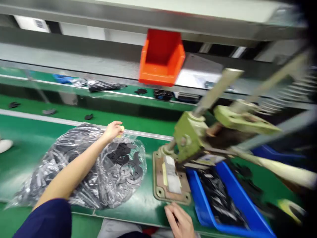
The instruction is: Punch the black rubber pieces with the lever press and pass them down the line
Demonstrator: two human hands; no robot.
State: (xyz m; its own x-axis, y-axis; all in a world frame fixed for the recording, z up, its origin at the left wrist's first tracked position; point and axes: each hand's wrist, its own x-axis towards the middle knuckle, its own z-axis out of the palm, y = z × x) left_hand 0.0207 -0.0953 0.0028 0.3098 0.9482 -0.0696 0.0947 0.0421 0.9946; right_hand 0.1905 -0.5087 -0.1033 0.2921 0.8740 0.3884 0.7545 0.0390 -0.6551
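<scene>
My left hand [113,130] reaches out over a large clear plastic bag [81,168] full of flat black parts. Its fingers are curled, and a small yellow bit shows at the fingertips. My right hand [180,220] rests near the front table edge, fingers together and lying flat, just below the metal base plate [168,185] of a green hand press [195,135]. It touches the table beside a blue tray [223,201] that holds black parts.
An orange bin [161,58] hangs on a rail at the back. A green conveyor belt [74,114] carries scattered black parts. The press's long lever [282,170] sticks out to the right. A second blue bin [274,153] stands behind it.
</scene>
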